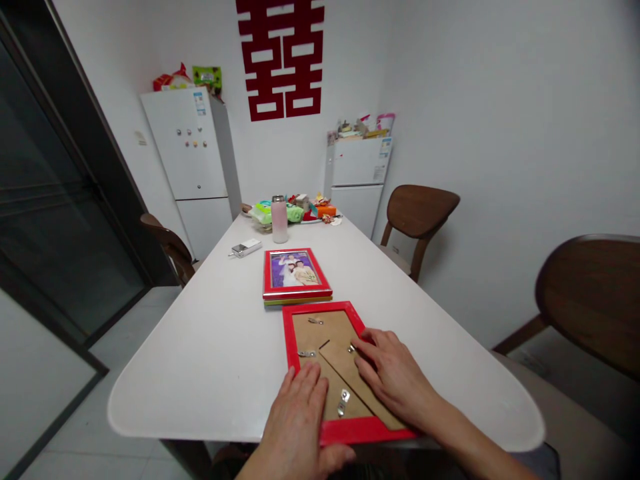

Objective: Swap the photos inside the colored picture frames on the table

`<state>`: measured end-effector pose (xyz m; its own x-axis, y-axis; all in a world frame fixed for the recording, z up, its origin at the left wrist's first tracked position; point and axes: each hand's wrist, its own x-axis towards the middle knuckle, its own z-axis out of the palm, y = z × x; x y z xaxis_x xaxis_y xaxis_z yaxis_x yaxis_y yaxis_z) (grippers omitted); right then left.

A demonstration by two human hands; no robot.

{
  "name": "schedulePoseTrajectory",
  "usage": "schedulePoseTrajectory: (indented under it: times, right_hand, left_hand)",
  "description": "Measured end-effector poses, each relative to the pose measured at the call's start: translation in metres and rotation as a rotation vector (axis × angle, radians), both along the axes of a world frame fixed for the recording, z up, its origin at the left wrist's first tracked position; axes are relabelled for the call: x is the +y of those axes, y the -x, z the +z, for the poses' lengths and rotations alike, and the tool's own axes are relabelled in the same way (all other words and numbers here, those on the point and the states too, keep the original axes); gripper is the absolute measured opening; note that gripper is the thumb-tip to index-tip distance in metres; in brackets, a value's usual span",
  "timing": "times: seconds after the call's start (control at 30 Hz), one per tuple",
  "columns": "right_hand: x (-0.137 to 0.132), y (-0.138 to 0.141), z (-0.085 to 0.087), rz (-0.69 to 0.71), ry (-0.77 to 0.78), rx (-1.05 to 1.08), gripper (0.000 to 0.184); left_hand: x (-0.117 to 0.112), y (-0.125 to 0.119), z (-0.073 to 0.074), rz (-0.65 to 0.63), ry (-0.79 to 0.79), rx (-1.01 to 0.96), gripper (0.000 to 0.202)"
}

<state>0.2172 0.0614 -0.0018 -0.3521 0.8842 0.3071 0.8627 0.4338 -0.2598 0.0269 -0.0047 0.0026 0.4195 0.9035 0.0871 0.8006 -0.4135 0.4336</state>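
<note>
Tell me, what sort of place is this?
Probably a home dining room: there is a long white table with wooden chairs, two white refrigerators stand beyond it, and a red double-happiness cutout decorates the wall.

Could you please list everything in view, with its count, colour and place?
Face-down frame: one, red with brown backing, table's near edge
Metal clips: four visible, silver, on the backing
Stacked frames: at least two, top one red, beyond the face-down frame
Bottle: one, pink, towards the table's far end
Small device: one, white and grey, left of the bottle
Packets: several, mixed colours, far end
Table: one, white, centre
Chairs: three, brown, one left, two right
Refrigerators: two, white, back
Items on top: several, mixed colours, on both refrigerators
Wall decoration: one, red, back wall
Door: one, dark, left
Left hand: one, bare, on the frame's left side
Right hand: one, bare, fingers at the right clip
</note>
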Motion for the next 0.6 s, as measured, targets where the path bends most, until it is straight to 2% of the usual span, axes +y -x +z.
schedulePoseTrajectory:
  times: [0.2,0.37,0.47,0.6]
  right_hand:
    - [0.005,-0.003,-0.005,-0.007,-0.005,-0.007,0.029]
    - [-0.004,-0.008,-0.006,0.01,-0.029,-0.001,0.029]
    - [-0.021,-0.002,0.002,0.129,-0.049,0.019,0.029]
    - [-0.044,0.01,0.016,0.366,0.067,0.031,0.025]
  left_hand:
    - [0.0,-0.002,0.003,0.019,0.039,0.028,0.075]
    - [0.001,-0.002,0.004,-0.008,0.027,0.054,0.073]
    - [0.001,-0.001,0.001,-0.023,-0.002,0.073,0.073]
    - [0.001,0.002,-0.004,-0.056,-0.038,0.091,0.069]
